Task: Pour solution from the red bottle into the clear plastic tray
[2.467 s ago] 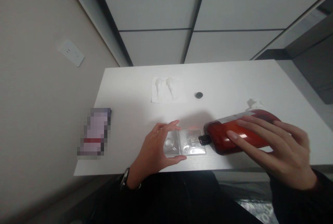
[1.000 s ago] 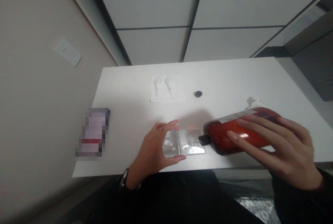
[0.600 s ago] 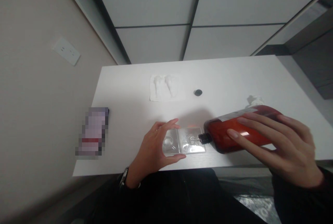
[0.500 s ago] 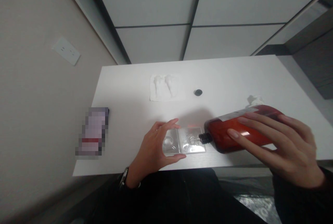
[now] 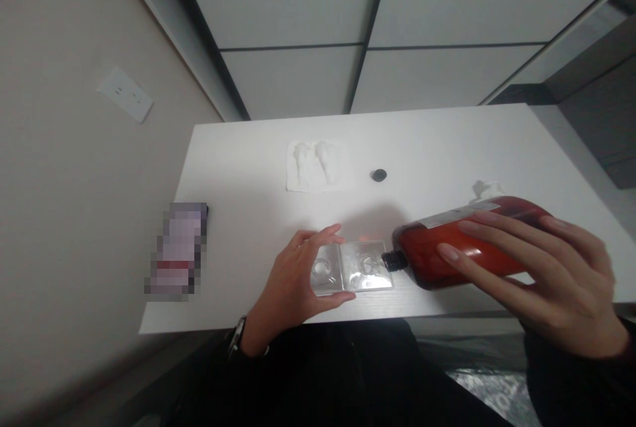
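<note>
Red bottle (image 5: 457, 251): tipped on its side above the worktop's near edge, dark open neck pointing left and down at the tray's right well; label strip along the top.
Right hand (image 5: 536, 275): wrapped round the bottle's body, fingers (image 5: 477, 255) spread long over the near side, firmly closed on it.
Clear tray (image 5: 352, 267): flat on the worktop (image 5: 437, 142) close to the near edge, two round wells side by side; left end under the left hand, right end just below the bottle's neck.
Left hand (image 5: 298, 281): curled partway, thumb at the tray's near side and fingertips at its far side, pinning the tray's left end.
Black cap (image 5: 379, 175): off the bottle, lying alone mid-worktop, well apart from it.
White tissue (image 5: 314, 165): spread towards the far edge, two pale lumps on it.
Crumpled scrap (image 5: 485, 189): behind the bottle, towards the right edge.
Blurred packet (image 5: 177, 248): at the left edge, near corner.
Done, judging by layout: cap removed, tray steadied, bottle brought over and tilted.
Left, as a judgement: filling of the wells; liquid in either well too faint to tell, no stream visible at the neck.
</note>
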A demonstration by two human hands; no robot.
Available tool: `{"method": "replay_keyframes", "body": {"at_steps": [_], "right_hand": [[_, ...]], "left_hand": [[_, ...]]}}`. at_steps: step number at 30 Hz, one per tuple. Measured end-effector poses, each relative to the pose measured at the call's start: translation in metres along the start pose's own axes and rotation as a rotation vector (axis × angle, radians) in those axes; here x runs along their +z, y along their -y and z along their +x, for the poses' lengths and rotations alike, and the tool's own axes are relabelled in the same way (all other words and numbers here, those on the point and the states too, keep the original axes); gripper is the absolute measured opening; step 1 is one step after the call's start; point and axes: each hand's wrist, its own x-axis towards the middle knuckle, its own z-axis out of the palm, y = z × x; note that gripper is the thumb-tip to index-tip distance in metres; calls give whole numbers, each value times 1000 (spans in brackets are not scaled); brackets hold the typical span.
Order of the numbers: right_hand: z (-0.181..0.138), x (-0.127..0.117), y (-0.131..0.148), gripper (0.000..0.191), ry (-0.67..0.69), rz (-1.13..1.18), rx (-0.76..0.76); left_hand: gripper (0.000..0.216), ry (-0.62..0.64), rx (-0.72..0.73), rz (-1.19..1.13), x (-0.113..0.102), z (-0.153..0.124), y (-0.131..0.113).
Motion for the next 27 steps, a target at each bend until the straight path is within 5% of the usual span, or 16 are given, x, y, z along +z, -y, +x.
{"method": "replay_keyframes", "body": {"at_steps": [21,27], "right_hand": [[3,-4,-3,86,23,8,-47],[6,-5,-3,73,23,-1,-51]], "left_hand": [[96,-3,7,1,0,1,0],[97,-5,6,-7,1,1,0]]}}
